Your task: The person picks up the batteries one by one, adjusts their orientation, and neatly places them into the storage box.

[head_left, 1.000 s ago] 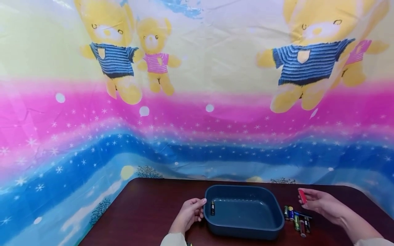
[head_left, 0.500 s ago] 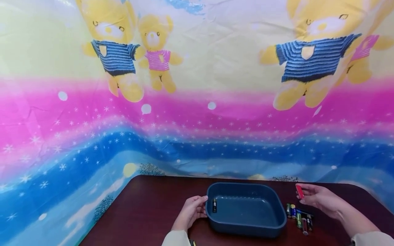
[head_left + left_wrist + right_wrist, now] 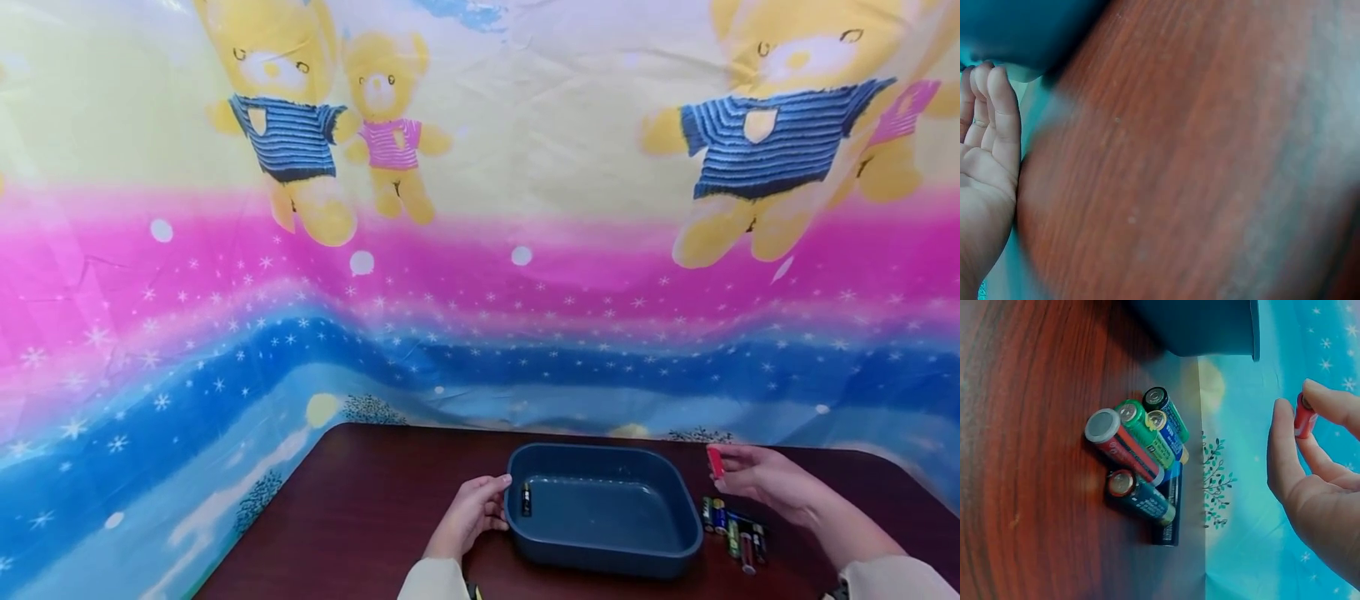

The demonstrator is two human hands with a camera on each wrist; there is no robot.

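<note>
In the head view my right hand [image 3: 765, 477] pinches a red battery [image 3: 716, 462] between thumb and fingers, raised beside the box's right end. The right wrist view shows this red battery [image 3: 1305, 417] end-on, partly covered by the fingertips. My left hand [image 3: 474, 512] holds the left rim of a dark blue rectangular box [image 3: 600, 554], thumb at the rim and fingers against the outer wall. Inside the box, near its left wall, lies one black battery [image 3: 526, 500]. Several loose batteries [image 3: 1125, 447], green, blue, red and black, lie in a heap below my right hand.
The box stands on a dark reddish-brown wooden table [image 3: 390, 492]. Behind it hangs a printed cloth [image 3: 465, 317] with teddy bears and snowflakes, close along the table's back edge. A thin black object [image 3: 1171, 528] lies under the heaped batteries.
My right hand has moved a little left toward the box with the red battery. The left hand stays at the box's rim. The whole head view has shifted slightly.
</note>
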